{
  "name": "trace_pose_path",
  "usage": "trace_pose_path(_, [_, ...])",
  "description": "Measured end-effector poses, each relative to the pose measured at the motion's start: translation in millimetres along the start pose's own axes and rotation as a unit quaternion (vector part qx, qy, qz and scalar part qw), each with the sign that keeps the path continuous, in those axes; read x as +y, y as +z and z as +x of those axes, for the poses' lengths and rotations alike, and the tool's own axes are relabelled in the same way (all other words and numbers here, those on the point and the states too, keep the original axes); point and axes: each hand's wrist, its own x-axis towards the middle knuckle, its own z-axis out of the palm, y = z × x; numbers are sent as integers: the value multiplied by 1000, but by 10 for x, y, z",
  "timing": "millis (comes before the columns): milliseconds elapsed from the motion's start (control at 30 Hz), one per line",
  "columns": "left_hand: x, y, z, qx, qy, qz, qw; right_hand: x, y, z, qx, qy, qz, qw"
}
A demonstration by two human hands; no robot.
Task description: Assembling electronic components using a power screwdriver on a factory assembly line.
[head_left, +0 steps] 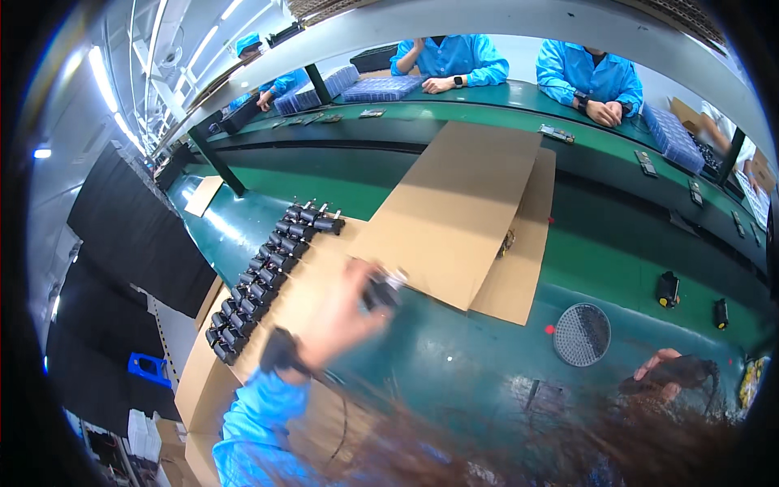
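My left hand [345, 321], smeared by motion, is closed on a small black part with a silvery end [381, 292]. It hangs above the bench, beside a brown cardboard sheet [454, 219]. Left of it, rows of similar black cylindrical parts with metal ends [264, 280] stand packed together on cardboard. At the lower right, my right hand [661, 369] is partly hidden by blurred hair. Its fingers curl at a dark object whose kind I cannot make out.
A round grey perforated dish [583, 334] lies on the green bench. Two black parts with yellow ends [668, 290] stand farther right. Circuit boards [557, 134] line the belt beyond. Co-workers in blue [588, 77] sit across, near purple-blue trays [673, 140]. A rail [454, 24] crosses overhead.
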Motion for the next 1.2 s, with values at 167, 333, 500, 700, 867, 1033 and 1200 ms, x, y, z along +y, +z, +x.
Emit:
trace_pose_path(167, [-1596,-54,138,152,-147,131,969,37,180,-33,39,1,-33,999])
trace_pose_path(333, [-2061,199,316,167,-130,185,960,7,116,-26,14,-1,-45,999])
trace_pose_path(500, [-2221,220,579,178,-137,225,948,-5,105,-10,2,7,-31,999])
trace_pose_path(700, [-2090,191,587,160,-169,264,936,-92,188,-70,24,18,-22,999])
trace_pose_path(867, [-844,216,559,223,93,3,970,-155,177,-79,7,51,-26,998])
trace_pose_path(1033, [1032,57,55,-103,265,-266,921,-133,226,-72,60,55,1,997])
trace_pose_path(1200, [1527,157,-160,-351,276,-472,760,-62,213,-7,49,17,4,999])
